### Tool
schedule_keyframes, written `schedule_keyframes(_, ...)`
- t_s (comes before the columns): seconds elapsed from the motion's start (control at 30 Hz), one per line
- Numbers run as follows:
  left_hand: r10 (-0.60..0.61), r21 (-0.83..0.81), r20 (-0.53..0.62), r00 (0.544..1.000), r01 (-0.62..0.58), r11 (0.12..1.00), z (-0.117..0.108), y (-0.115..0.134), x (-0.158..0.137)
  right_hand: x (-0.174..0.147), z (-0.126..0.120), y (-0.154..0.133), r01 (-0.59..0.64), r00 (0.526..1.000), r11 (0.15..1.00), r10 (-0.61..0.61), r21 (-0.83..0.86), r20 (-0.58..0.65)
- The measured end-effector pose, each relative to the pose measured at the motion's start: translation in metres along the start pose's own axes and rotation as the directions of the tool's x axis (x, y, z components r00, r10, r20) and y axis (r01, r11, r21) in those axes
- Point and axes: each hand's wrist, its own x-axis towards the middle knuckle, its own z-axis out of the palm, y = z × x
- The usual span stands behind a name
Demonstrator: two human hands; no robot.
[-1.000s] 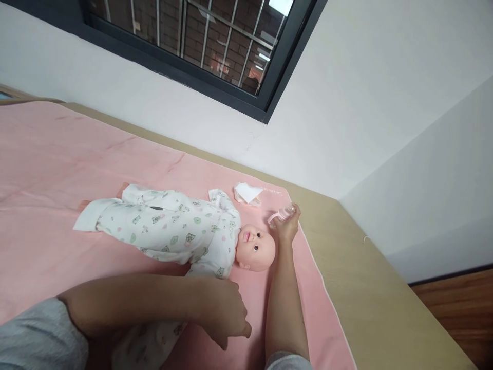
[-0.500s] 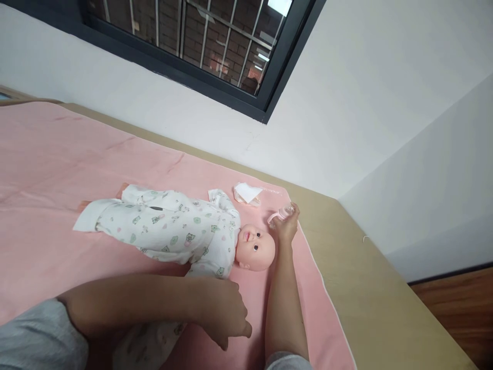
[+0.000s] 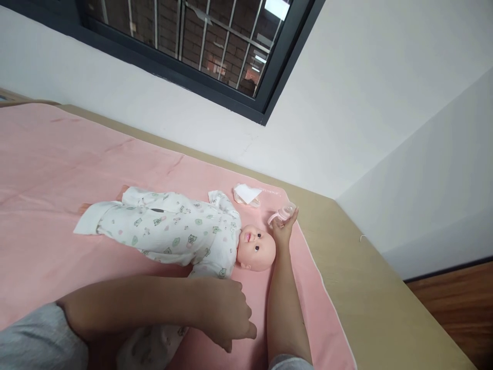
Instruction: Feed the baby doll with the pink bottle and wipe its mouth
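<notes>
Currently, from a distance, I see my right hand wrapped around a small clear bottle, which rests between thumb and fingers above the corner of a pink sheet. The bottle's pink handle points left from the grip. Just left of that hand is the bald head of a doll; the doll lies face up in white printed clothes, its feet farthest from the grip. Beyond the head, to the upper left of the grip, I find a small white packet on the sheet. My left hand is nearer the camera, fingers loosely bent beside the doll's sleeve; its palm is hidden, so I cannot tell whether it pinches anything. Printed white cloth shows below that forearm. Right of the grip runs a pale wooden surface.
</notes>
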Motion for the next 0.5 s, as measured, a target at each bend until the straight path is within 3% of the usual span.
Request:
schedule_keyframes(0.27, -0.01, -0.045, 0.038, 0.999, 0.011, 0.999, 0.015, 0.003, 0.011, -0.006, 0.004, -0.008, 0.03, 0.999, 0.994, -0.028, 0.108, -0.018)
schedule_keyframes(0.5, -0.102, -0.051, 0.251, 0.963, 0.118, 0.992, -0.006, 0.01, 0.011, -0.003, 0.005, 0.004, 0.075, 0.995, 0.991, -0.068, 0.109, -0.066)
